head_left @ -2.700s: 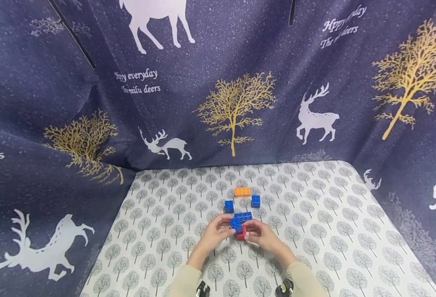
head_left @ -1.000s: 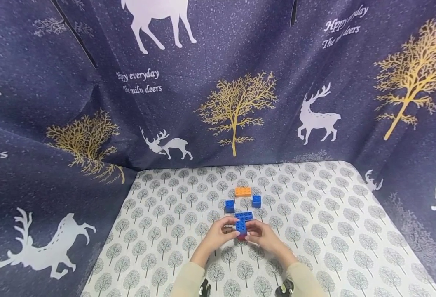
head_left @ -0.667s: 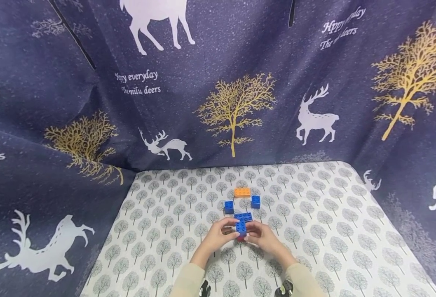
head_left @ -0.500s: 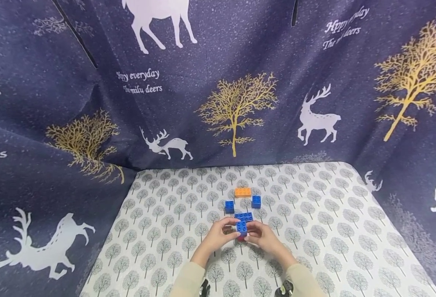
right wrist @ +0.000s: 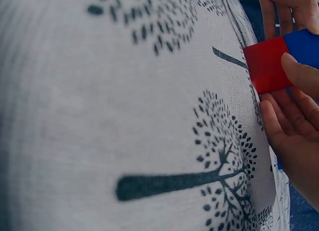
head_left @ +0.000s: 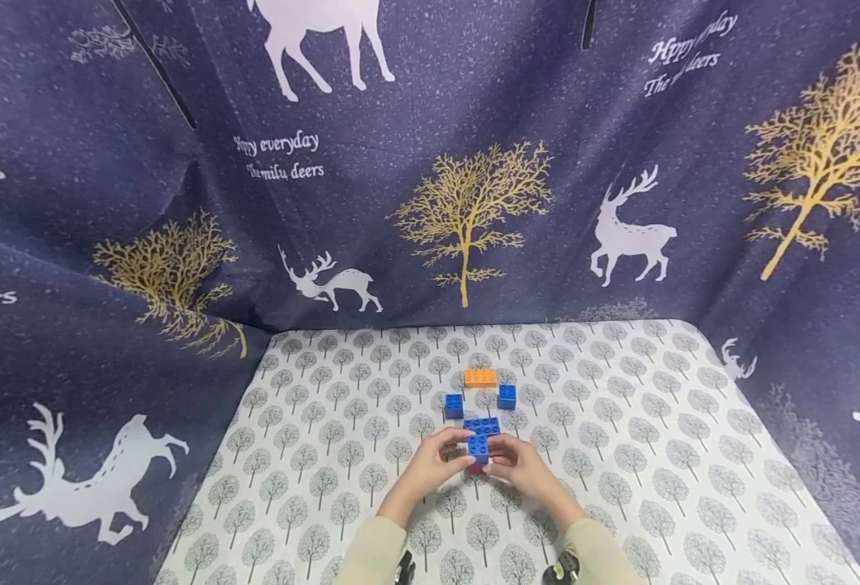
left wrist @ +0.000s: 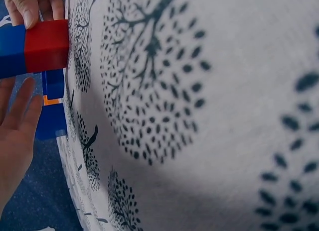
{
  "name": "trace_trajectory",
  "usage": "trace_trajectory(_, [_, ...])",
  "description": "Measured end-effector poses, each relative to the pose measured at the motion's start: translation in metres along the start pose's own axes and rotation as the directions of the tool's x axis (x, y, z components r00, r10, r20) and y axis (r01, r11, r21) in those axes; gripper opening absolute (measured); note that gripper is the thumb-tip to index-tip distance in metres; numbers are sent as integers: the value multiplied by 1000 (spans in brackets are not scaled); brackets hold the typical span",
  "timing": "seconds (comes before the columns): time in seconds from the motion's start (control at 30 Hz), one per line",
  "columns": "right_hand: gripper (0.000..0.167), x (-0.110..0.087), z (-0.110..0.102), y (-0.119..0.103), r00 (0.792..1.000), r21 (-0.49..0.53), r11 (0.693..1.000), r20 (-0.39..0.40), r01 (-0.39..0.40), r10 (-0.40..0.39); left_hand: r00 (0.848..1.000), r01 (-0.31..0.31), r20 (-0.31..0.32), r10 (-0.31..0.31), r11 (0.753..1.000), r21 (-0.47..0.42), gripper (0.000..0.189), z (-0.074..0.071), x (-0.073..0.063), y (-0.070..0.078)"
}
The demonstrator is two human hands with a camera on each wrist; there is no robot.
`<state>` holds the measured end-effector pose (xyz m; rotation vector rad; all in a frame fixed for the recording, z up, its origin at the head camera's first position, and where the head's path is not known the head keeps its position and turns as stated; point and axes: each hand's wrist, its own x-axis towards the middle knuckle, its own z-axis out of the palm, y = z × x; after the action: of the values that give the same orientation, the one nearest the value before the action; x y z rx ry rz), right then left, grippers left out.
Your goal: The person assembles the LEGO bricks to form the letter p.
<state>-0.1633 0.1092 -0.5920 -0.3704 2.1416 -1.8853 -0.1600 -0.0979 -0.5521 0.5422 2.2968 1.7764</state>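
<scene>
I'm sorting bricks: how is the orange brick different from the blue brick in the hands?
The orange brick is longer; the blue brick is squarer on top. The orange brick lies on the table, while the blue brick sits on a red brick, between the left hand and right hand. Both have studs on top.

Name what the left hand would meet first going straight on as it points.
The left hand would meet the blue brick it holds, on top of the red brick; beyond that, probably the right hand, though depth is unclear.
</scene>
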Motion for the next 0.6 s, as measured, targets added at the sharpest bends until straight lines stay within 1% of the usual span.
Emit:
trace_trajectory(0.13, [42, 0, 0, 0, 1000, 2, 1000, 3, 12, -12, 999, -49, 23, 49, 999, -21, 38, -2, -3, 12])
trace_trajectory(0.2, [44, 0, 0, 0, 1000, 8, 1000, 13, 21, -21, 997, -65, 34, 67, 997, -32, 39, -3, -4, 13])
trace_trajectory(0.27, [45, -1, -1, 0, 999, 4, 1000, 32, 31, -31, 997, -69, 41, 71, 997, -47, 40, -4, -4, 13])
trace_trajectory(0.4, [49, -2, -6, -2, 999, -33, 999, 47, 18, -17, 997, -51, 46, 54, 996, -75, 46, -4, -2, 9])
trace_trajectory(0.5, [48, -2, -11, -3, 1000, -91, 996, 21, 9, -7, 999, -28, 38, 31, 996, -83, 47, -3, -2, 6])
trace_trajectory(0.6, [44, -1, -17, -5, 999, -145, 989, -14, 30, -32, 999, -1, 32, 4, 997, -75, 45, -1, -3, 5])
